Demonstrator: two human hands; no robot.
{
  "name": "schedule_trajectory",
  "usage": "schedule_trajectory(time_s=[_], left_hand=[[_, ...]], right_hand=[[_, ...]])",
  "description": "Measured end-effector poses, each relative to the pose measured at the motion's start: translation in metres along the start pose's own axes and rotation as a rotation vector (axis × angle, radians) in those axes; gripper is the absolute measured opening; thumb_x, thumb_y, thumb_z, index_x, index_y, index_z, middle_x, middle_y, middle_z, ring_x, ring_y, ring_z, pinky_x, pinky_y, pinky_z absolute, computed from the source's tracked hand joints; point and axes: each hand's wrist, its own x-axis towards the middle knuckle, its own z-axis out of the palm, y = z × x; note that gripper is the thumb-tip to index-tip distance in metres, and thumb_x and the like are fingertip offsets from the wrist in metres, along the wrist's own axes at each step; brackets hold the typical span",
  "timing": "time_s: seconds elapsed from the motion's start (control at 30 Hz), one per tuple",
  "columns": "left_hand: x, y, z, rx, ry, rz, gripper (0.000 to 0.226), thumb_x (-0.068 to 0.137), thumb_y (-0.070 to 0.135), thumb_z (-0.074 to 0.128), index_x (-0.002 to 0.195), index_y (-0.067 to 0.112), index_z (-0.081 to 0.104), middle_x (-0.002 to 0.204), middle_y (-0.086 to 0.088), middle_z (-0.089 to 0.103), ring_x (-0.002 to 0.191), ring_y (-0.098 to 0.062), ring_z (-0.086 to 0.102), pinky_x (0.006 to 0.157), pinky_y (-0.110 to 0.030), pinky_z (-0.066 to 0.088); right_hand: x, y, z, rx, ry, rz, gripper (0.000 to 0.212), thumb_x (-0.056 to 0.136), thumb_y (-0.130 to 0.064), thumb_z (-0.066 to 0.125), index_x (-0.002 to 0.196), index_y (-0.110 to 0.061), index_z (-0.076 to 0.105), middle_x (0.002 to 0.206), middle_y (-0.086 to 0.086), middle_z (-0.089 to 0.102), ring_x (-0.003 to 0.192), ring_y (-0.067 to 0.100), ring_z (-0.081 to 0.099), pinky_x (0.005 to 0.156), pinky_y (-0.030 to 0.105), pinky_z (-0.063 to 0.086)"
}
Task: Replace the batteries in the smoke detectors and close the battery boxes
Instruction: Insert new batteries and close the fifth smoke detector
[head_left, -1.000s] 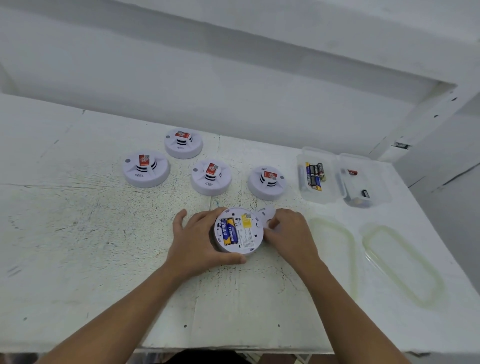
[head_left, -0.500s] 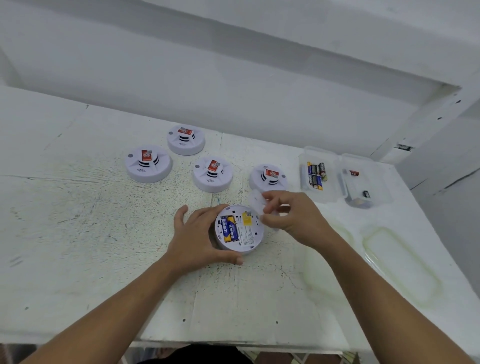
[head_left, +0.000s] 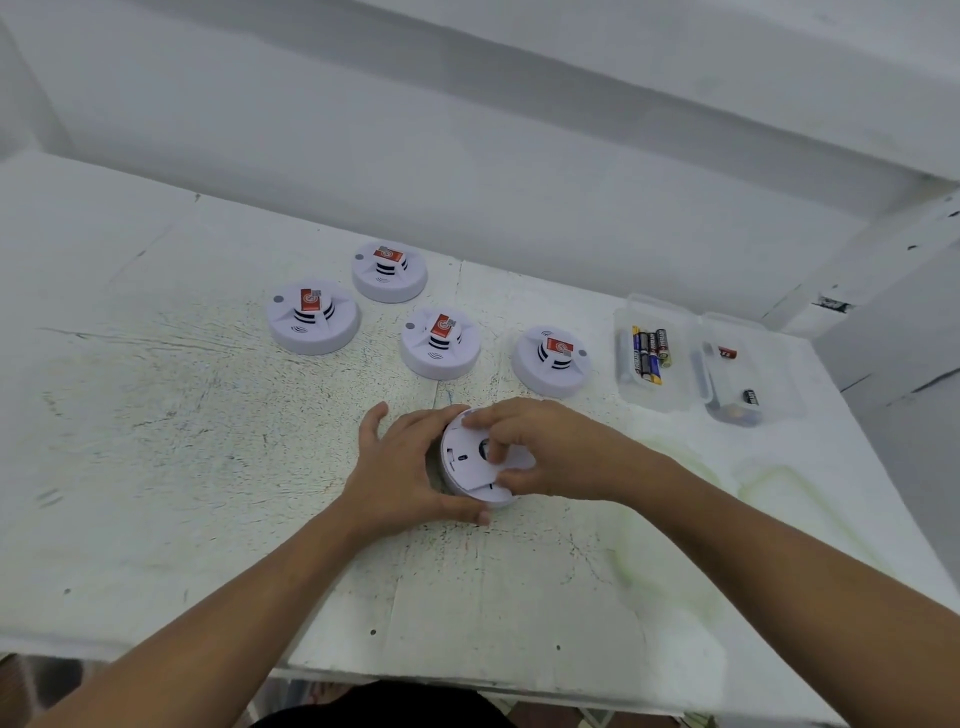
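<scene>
1. The smoke detector (head_left: 457, 467) you were working on was a round, smooth white plastic disc. It lay back-side up near the middle of the bench (head_left: 182, 441).
2. Four more smoke detectors (head_left: 313, 317) of the same domed white plastic sat face up beyond it, towards the far edge. Each had dark vent slots and a red label on its raised centre.
3. By the far right corner stood two clear, rectangular plastic containers (head_left: 675, 395) side by side. The left one held several cylindrical batteries (head_left: 648, 353) in blue, black and gold wraps. The right one held a few small dark items, too small to identify.
4. A clear lid (head_left: 769, 470) with a yellowish rim lay flat near the right edge.
5. The bench top was painted white, scuffed and speckled with fine dark cracks. A plain white wall (head_left: 467, 156) rose behind it.
6. Your left hand (head_left: 410, 467) cupped the detector's left side, with the thumb along its near rim and the fingers curled round the far rim.
7. Your right hand (head_left: 540, 452) had its fingers bent, and it pinched the white battery cover (head_left: 511, 464) between fingertips and thumb, held down on the detector's back.
</scene>
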Motion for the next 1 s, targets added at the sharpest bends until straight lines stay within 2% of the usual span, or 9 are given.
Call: schedule_trajectory(time_s=[0.17, 0.33, 0.4, 0.5, 0.6, 0.67, 0.77, 0.87, 1.0], left_hand=[[0.0, 0.002, -0.001, -0.002, 0.006, -0.002, 0.113, 0.038, 0.083, 0.062, 0.138, 0.039, 0.035, 0.12, 0.04, 0.027, 0.121, 0.013, 0.026, 0.112, -0.032, -0.012], [0.001, 0.002, 0.0, 0.001, 0.005, -0.007, 0.113, 0.037, 0.085, 0.061, 0.138, 0.041, 0.035, 0.117, 0.046, 0.023, 0.12, 0.015, 0.025, 0.113, -0.033, -0.011], [0.001, 0.0, 0.001, -0.003, 0.008, -0.008, 0.116, 0.034, 0.089, 0.059, 0.138, 0.042, 0.035, 0.116, 0.048, 0.023, 0.118, 0.021, 0.023, 0.113, -0.034, -0.011], [0.002, -0.002, 0.002, -0.021, 0.012, -0.006, 0.116, 0.035, 0.091, 0.055, 0.138, 0.041, 0.035, 0.117, 0.048, 0.026, 0.118, 0.027, 0.019, 0.113, -0.033, -0.012], [0.002, -0.003, 0.003, -0.021, 0.015, -0.013, 0.113, 0.037, 0.087, 0.062, 0.137, 0.04, 0.037, 0.121, 0.043, 0.033, 0.122, 0.02, 0.024, 0.114, -0.034, -0.012], [0.003, -0.004, 0.004, -0.011, 0.019, -0.019, 0.113, 0.038, 0.085, 0.065, 0.137, 0.038, 0.038, 0.125, 0.036, 0.037, 0.125, 0.013, 0.028, 0.114, -0.034, -0.012], [0.004, -0.004, 0.004, 0.003, 0.027, -0.018, 0.114, 0.037, 0.085, 0.064, 0.138, 0.037, 0.038, 0.126, 0.033, 0.038, 0.125, 0.012, 0.029, 0.114, -0.035, -0.011], [0.005, -0.005, 0.005, 0.007, 0.03, -0.022, 0.114, 0.036, 0.086, 0.064, 0.137, 0.037, 0.038, 0.126, 0.032, 0.04, 0.125, 0.011, 0.03, 0.115, -0.038, -0.009], [0.005, -0.005, 0.006, 0.0, 0.048, -0.03, 0.114, 0.034, 0.086, 0.062, 0.135, 0.036, 0.04, 0.122, 0.03, 0.045, 0.123, 0.009, 0.031, 0.115, -0.038, -0.006]], right_hand=[[0.0, 0.002, -0.002, 0.04, -0.02, -0.009, 0.024, 0.083, -0.015, 0.065, 0.106, -0.017, 0.061, 0.139, -0.006, 0.05, 0.12, 0.012, 0.047, 0.099, 0.031, 0.04], [-0.001, 0.007, 0.005, 0.059, -0.006, -0.058, 0.047, 0.085, -0.009, 0.061, 0.13, -0.023, 0.057, 0.148, -0.006, 0.041, 0.135, 0.012, 0.037, 0.11, 0.028, 0.033], [-0.004, 0.009, 0.011, 0.077, 0.012, -0.074, 0.047, 0.087, -0.008, 0.059, 0.132, -0.022, 0.055, 0.15, -0.006, 0.037, 0.138, 0.012, 0.034, 0.111, 0.029, 0.032], [-0.006, 0.013, 0.021, 0.135, 0.047, -0.101, 0.039, 0.094, -0.02, 0.052, 0.132, -0.019, 0.054, 0.152, -0.003, 0.033, 0.142, 0.011, 0.027, 0.115, 0.033, 0.028], [-0.005, 0.018, 0.032, 0.103, 0.076, -0.127, 0.038, 0.098, -0.026, 0.045, 0.134, -0.017, 0.051, 0.154, -0.001, 0.03, 0.143, 0.006, 0.018, 0.12, 0.031, 0.014], [-0.004, 0.02, 0.036, 0.1, 0.09, -0.128, 0.039, 0.099, -0.028, 0.043, 0.136, -0.019, 0.049, 0.154, -0.004, 0.029, 0.143, 0.003, 0.015, 0.12, 0.029, 0.01], [-0.003, 0.022, 0.041, 0.087, 0.098, -0.138, 0.046, 0.098, -0.036, 0.035, 0.141, -0.023, 0.043, 0.154, -0.005, 0.028, 0.144, 0.002, 0.012, 0.12, 0.024, 0.004], [-0.001, 0.024, 0.045, 0.042, 0.122, -0.167, 0.05, 0.099, -0.044, 0.028, 0.141, -0.021, 0.043, 0.154, -0.001, 0.03, 0.144, 0.006, 0.014, 0.119, 0.024, 0.003], [0.001, 0.024, 0.048, 0.065, 0.175, -0.192, 0.05, 0.1, -0.04, 0.026, 0.136, -0.015, 0.05, 0.15, 0.007, 0.038, 0.142, 0.014, 0.022, 0.118, 0.025, 0.009]])
